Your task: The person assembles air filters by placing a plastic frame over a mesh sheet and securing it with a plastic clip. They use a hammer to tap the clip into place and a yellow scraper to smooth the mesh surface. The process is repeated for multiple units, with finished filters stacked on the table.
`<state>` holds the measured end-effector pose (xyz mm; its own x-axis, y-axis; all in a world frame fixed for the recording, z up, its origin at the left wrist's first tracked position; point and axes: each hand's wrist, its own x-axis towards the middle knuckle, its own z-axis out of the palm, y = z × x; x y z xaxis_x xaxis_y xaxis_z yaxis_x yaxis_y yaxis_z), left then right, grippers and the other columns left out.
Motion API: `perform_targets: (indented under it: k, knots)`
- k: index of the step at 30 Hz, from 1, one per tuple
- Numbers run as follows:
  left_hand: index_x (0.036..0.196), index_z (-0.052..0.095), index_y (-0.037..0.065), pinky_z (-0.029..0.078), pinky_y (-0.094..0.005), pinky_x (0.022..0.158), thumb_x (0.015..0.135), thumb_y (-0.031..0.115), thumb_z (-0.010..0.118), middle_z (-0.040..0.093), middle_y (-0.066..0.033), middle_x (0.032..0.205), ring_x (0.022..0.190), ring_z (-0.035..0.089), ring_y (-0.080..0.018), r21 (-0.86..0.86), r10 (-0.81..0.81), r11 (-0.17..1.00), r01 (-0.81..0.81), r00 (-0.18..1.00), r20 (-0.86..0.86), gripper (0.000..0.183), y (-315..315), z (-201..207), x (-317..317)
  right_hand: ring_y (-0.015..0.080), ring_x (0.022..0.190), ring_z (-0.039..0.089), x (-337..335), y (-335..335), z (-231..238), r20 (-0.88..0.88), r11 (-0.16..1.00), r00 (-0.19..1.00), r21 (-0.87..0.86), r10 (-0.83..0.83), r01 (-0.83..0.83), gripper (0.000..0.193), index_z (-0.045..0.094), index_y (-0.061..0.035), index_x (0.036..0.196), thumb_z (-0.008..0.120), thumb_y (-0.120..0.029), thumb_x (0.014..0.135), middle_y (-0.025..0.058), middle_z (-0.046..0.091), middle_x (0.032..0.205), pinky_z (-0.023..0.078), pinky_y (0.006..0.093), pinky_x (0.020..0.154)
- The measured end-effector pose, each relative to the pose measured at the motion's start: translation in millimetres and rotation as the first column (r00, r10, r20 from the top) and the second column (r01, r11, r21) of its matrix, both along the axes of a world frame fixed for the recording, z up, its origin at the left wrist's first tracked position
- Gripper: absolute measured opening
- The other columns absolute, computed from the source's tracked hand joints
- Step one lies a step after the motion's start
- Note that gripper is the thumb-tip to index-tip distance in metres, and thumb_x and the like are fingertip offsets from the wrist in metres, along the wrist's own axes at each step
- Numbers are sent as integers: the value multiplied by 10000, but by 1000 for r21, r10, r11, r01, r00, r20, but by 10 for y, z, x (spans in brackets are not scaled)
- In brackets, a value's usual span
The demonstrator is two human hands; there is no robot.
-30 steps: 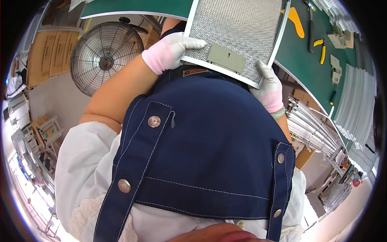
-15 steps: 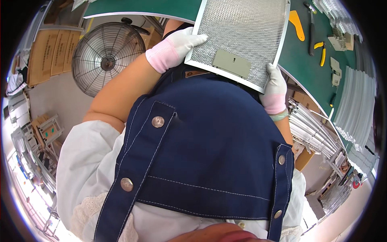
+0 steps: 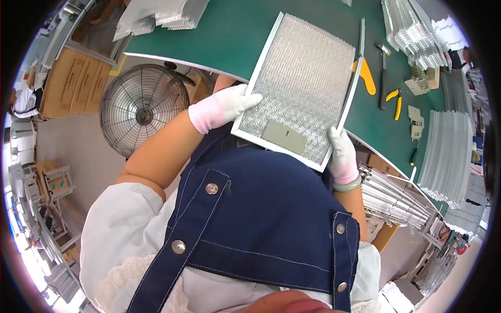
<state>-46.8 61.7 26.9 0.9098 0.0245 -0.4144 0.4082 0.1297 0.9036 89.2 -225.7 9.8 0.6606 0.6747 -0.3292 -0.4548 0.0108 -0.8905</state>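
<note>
A flat metal mesh filter (image 3: 308,68) with silvery frame strips lies tilted at the near edge of the green table, close to my apron. A grey-green rectangular plate (image 3: 284,136) with a small slot sits in its near end. At the far end the mesh shows no strip, and the right strip (image 3: 361,39) stands away from it with a gap. My left hand (image 3: 227,106), in a white glove with a pink cuff, grips the filter's left side, thumb on top. My right hand (image 3: 342,154), gloved alike, holds the near right corner, its thumb along the strip.
Right of the filter lie an orange-yellow handle (image 3: 368,78), a hammer (image 3: 383,78), yellow-black pliers (image 3: 397,104) and grey latch parts (image 3: 415,123). Metal strips (image 3: 443,161) are stacked beyond. Mesh sheets (image 3: 182,13) lie far left. A floor fan (image 3: 144,116) stands left.
More of the table and the filter's far end has come into view as the scene shifted down. The right strip now shows apart from the mesh. Both hands keep their hold.
</note>
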Motion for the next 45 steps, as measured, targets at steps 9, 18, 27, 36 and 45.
perform_targets:
  k: [9,18,27,36,45]
  knots:
    - [1297,522,-57,456,-295,969,1013,258,548,626,-97,1186,1060,587,-141,107,157,969,-224,886,436,425,364,559,819,178,1252,478,-44,-101,320,216,999,975,-26,49,-45,508,369,37,1446,514,-147,995,100,502,1398,360,333,1088]
    - [1252,564,-55,453,-278,944,1001,343,572,651,-82,1136,1031,586,-136,140,187,940,-311,814,550,470,509,1237,982,174,1222,495,-77,-111,592,358,992,927,11,114,-127,617,320,48,1454,596,-233,979,96,518,1368,351,339,1085]
    - [1226,609,-20,466,-266,924,957,306,650,671,-54,1106,1001,614,-133,-222,366,931,-291,728,580,424,695,1547,1139,202,1277,482,-35,-76,709,454,976,871,15,188,-219,610,333,62,1446,614,-177,960,120,513,1401,329,368,1117]
    - [1182,636,-43,452,-296,1005,961,183,624,679,-98,1145,1072,625,-164,-275,382,923,-267,701,602,316,579,1646,1148,182,1178,535,351,-306,994,546,975,808,-126,221,-181,658,400,37,1398,700,-287,910,92,584,1273,390,346,1056]
    - [1312,530,-45,499,-398,945,927,115,585,654,-224,1118,1047,639,-390,657,-167,661,-361,783,599,420,-302,140,45,155,1074,581,1387,-794,1977,176,713,739,-474,651,-516,584,495,64,1356,702,-165,860,80,636,1185,462,312,976]
